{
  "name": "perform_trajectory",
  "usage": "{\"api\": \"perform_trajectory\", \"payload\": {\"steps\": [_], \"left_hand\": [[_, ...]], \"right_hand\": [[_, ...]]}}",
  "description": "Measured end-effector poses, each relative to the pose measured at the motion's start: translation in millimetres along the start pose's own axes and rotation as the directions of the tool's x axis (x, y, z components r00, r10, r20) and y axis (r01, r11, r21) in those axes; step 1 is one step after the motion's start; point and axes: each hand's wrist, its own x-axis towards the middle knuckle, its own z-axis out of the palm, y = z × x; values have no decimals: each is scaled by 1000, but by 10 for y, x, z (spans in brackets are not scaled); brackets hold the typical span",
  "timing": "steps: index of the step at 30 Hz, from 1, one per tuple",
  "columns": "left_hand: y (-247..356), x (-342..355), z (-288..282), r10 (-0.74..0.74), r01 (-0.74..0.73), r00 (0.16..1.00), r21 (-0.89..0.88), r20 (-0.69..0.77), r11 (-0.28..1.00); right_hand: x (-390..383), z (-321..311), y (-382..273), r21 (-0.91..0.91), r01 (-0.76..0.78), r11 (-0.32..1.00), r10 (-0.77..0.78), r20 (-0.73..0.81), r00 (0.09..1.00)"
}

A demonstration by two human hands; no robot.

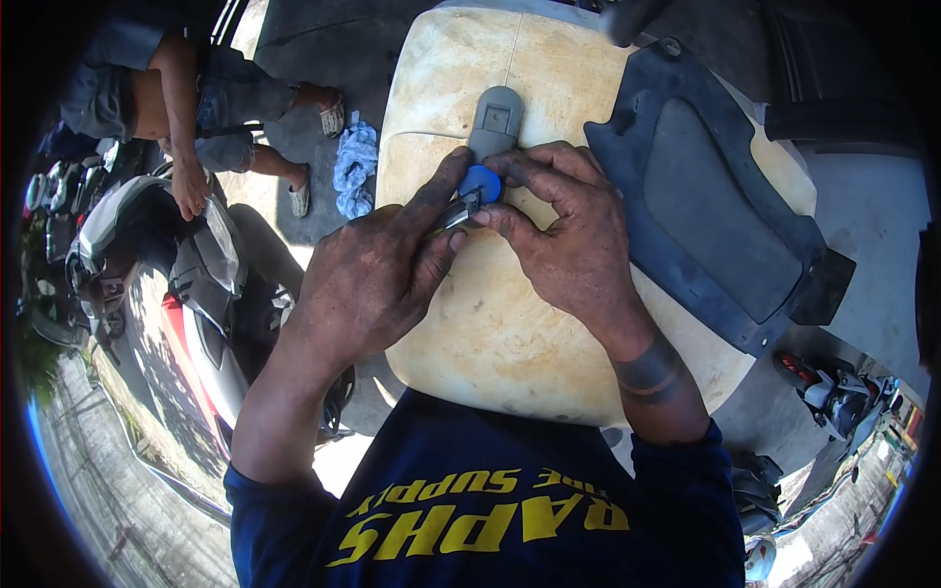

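Left hand (363,269) pinches a metal piece (455,215), right hand (578,235) the blue disc (483,179) (probably light, stiff); we judge its rim the best hold.

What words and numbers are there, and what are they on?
Yellow lettering, two rows, upside down here, on the dark blue shirt: readable, but I won't copy it.
Blue disc: no words I can make out.
Scooter at left: any markings are too small to read.
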Motion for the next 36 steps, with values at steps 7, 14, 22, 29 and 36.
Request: {"api": "perform_trajectory", "payload": {"steps": [7, 14, 22, 29, 36], "left_hand": [[5, -2, 14, -47, 51, 998, -97, 49, 994], [13, -22, -3, -112, 147, 988, -411, 109, 900], [145, -29, -36, -215, 210, 968, 48, 130, 977], [126, -28, 70, 36, -45, 994, -82, -106, 996], [379, -22, -112, 84, -83, 990, -19, 111, 996]], "right_hand": [[-11, 6, -9, -59, 35, 998, -36, -7, 999], [-26, 18, -4, -23, 19, 1000, -19, -15, 1000], [-12, 19, -2, -56, 61, 997, -62, -22, 998], [-59, 127, 105, 6, 118, 993, -117, -113, 987], [59, 236, 227, -16, 211, 977, -211, -136, 968]]}}
